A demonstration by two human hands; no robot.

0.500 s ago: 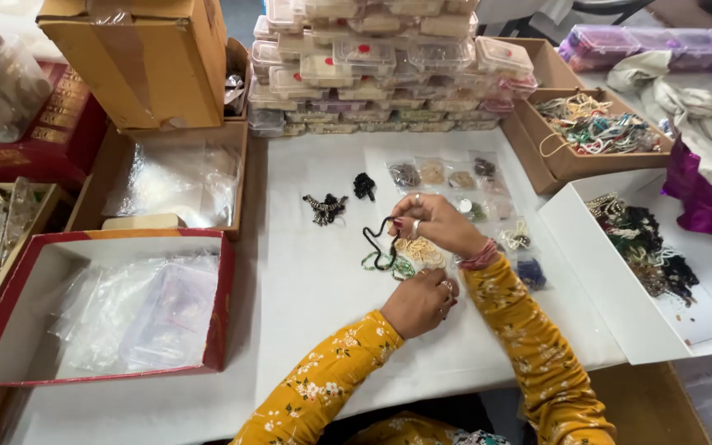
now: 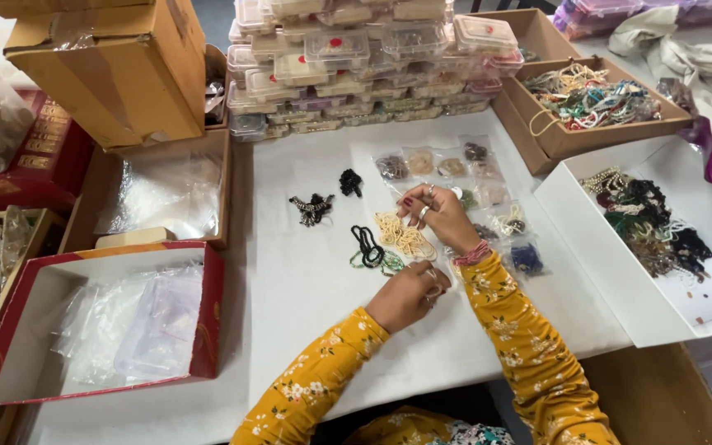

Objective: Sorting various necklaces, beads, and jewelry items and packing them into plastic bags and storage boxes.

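Note:
My right hand [image 2: 440, 216] lies over the white table top [image 2: 306, 297] with its fingers apart, the tips touching a bundle of cream bead strands [image 2: 405, 239]. Just left of that bundle are a looped black bead strand [image 2: 365, 245] and some green beads [image 2: 386, 264]. My left hand [image 2: 409, 294] is curled shut just below the green beads; I see nothing held in it. Both arms wear yellow flowered sleeves. Two small black ornaments [image 2: 350, 181] [image 2: 311, 208] lie further left.
Small clear bags of jewellery [image 2: 453, 166] lie beyond and right of my hands. Stacked clear plastic boxes [image 2: 356, 62] stand at the back. A cardboard box of necklaces [image 2: 537, 136] and a white tray of dark beads [image 2: 603, 247] are at right. A red box [image 2: 208, 330] and cardboard boxes [image 2: 109, 74] are at left.
The black strand that hung from my right fingers now lies flat on the table. The cream strands show more. My left hand has edged slightly up and left.

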